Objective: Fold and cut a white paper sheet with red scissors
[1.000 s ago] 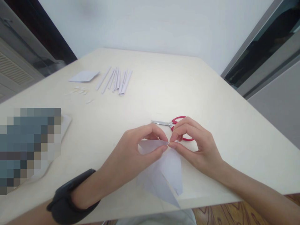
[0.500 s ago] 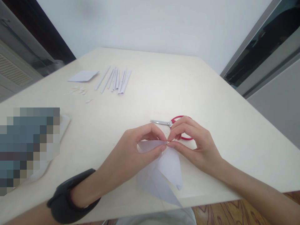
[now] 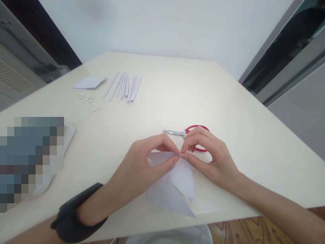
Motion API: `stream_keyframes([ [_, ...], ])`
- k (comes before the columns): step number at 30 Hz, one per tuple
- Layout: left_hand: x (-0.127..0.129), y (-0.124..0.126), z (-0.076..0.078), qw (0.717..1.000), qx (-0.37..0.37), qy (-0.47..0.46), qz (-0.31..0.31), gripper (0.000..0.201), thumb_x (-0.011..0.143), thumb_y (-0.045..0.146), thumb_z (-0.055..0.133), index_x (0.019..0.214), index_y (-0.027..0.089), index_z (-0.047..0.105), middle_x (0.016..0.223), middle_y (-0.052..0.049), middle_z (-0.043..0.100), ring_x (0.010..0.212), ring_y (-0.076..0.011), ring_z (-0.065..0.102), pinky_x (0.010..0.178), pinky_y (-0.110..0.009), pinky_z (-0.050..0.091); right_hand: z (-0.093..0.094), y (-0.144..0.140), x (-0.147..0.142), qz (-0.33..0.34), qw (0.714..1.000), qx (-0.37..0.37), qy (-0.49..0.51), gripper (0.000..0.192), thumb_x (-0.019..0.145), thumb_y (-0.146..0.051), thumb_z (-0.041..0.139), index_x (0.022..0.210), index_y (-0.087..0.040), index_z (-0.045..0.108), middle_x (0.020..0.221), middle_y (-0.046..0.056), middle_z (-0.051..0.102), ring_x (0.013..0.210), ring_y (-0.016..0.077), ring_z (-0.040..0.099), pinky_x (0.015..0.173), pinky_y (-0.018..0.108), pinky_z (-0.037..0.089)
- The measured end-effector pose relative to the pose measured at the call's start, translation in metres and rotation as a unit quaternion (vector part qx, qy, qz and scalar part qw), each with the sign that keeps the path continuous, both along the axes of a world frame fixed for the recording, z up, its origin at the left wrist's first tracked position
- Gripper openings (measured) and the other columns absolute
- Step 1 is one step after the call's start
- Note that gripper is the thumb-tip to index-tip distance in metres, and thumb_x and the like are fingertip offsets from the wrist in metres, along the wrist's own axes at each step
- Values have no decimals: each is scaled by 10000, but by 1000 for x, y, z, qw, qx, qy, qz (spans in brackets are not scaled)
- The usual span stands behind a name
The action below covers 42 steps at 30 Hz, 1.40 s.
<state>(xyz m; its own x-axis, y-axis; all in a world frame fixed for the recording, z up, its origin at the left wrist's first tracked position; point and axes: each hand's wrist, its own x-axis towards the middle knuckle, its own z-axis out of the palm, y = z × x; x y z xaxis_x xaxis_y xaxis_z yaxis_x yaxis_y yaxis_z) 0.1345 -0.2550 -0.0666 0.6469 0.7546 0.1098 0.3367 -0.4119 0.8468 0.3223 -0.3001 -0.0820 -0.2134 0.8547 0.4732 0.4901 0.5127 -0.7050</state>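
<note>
Near the table's front edge I hold a thin white sheet of paper (image 3: 175,200), its lower parts hanging in folded, pointed flaps. My left hand (image 3: 152,162) pinches its top between thumb and fingers. My right hand (image 3: 207,152) pinches at the same spot, its fingertips touching those of the left. What lies right between the fingertips is too small to make out. Just behind my right hand lie scissors (image 3: 175,132) with red handles, blades pointing left, the handles partly hidden by my fingers.
Several rolled white paper tubes (image 3: 123,86) lie at the far left, beside a folded white paper (image 3: 90,82). Small white scraps (image 3: 85,98) are scattered in front of them. A pixelated object (image 3: 30,159) rests at the left on the white table (image 3: 182,88).
Both hands have shifted very slightly left, still pinching the paper. The hanging flaps have swung left and up a little. The scissors have not moved.
</note>
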Motion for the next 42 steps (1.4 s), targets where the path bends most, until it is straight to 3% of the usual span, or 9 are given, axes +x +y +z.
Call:
stream_keyframes([
  [9,0,-1,0,1000,13,1,6,69,841,157,581,805,211,604,805,40,668,781,-130,625,736,-253,461,0,-1,0,-1,1000,-13,-3,25,848,-175,622,853,-192,605,856,27,585,805,162,551,682,298,469],
  [20,-1,0,0,1000,-15,-14,-3,68,838,166,596,797,216,618,802,44,685,774,-129,634,747,-257,472,0,-1,0,22,1000,5,17,63,828,-165,656,839,-196,602,849,17,583,788,148,545,744,303,487],
  [31,-3,-2,0,1000,-14,-14,-16,80,836,150,584,799,211,619,819,29,685,790,-142,632,752,-267,478,1,-2,-1,28,1000,3,9,58,841,-162,614,831,-205,576,850,30,578,767,163,535,648,293,480],
  [42,1,2,3,999,42,-27,-16,74,818,133,599,797,203,604,864,20,643,837,-130,591,783,-240,449,1,-2,-1,22,1000,-9,7,60,863,-182,608,816,-192,572,837,20,576,794,157,542,725,299,467],
])
